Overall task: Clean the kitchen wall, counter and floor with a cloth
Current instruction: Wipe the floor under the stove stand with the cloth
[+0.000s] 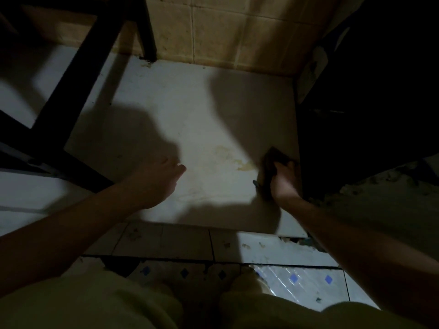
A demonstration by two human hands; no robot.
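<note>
Trousers (95, 305) nearest; right hand (283, 180) grips cloth (273, 160) on stained counter (190, 115); left hand (159, 179) straight-fingered.

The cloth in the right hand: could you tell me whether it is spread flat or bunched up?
Bunched up: the right hand grips the dark cloth as a compact wad against the counter, beside a yellowish stain.
</note>
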